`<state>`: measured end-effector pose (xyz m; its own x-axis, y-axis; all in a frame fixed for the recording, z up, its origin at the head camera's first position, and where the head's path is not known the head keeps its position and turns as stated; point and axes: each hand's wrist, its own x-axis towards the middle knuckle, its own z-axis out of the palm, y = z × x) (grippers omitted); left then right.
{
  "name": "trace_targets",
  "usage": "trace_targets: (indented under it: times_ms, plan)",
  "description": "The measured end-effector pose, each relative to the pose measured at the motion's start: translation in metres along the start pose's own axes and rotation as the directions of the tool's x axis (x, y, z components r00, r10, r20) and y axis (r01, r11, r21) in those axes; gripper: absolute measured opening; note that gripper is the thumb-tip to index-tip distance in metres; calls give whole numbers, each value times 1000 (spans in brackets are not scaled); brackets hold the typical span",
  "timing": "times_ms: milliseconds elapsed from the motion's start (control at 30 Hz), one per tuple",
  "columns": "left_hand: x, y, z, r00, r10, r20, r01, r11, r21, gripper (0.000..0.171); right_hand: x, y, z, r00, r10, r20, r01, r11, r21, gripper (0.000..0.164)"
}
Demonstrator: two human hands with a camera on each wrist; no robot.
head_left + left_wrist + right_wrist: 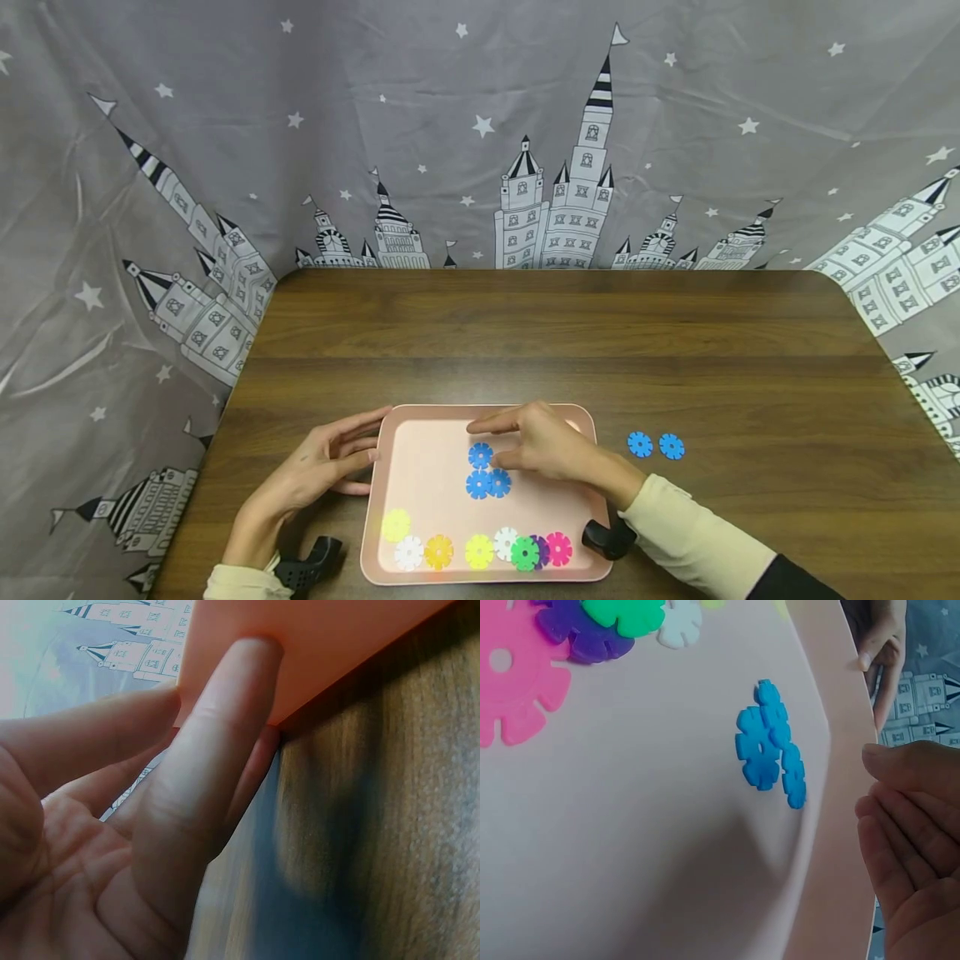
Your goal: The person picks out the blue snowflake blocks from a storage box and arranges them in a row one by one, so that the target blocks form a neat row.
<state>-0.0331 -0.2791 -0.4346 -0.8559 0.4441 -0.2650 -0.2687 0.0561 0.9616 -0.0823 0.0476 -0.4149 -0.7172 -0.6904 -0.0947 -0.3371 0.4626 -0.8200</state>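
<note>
My left hand (322, 460) rests at the left side of a pink tray (375, 517), its fingers fairly straight. In the left wrist view, the thumb (217, 742) touches the tray's outer wall. My right hand (551, 446) hovers over the tray with index finger and thumb apart, holding nothing. Close to its thumb, three blue notched discs lie in a small group: one upper disc (480, 455), a lower left one (477, 484) and a lower right one (499, 482). The lower two overlap. In the right wrist view the blue discs (757, 750) appear beyond the fingertips.
Along the tray's near side lie several notched discs: yellow (396, 525), white (409, 552), orange (438, 552), green (525, 553), purple (542, 550) and pink (559, 549). Two blue discs (640, 444) sit on the wooden table (750, 375), right of the tray. A grey curtain (420, 125) hangs behind.
</note>
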Motion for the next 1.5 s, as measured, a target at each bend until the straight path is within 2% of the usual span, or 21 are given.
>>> trace_targets:
  times_ms: [300, 633, 1233, 1500]
  plan:
    - [0, 1, 0, 1000, -8, 1, 8, 1000, -6, 63, 5, 7, 8, 999, -34, 30, 34, 999, -14, 35]
    - [-1, -1, 0, 1000, -2, 6, 2, 1000, -6, 63, 11, 13, 13, 998, -60, 18, 62, 996, -68, 36]
    - [0, 2, -1, 1000, -6, 8, 6, 1000, 4, 62, 18, 12, 17, 996, -74, 55, 82, 986, -142, 33]
    - [0, 1, -1, 1000, -4, 6, 4, 1000, 1, 63, 18, 11, 18, 993, -96, 65, 108, 972, -208, 32]
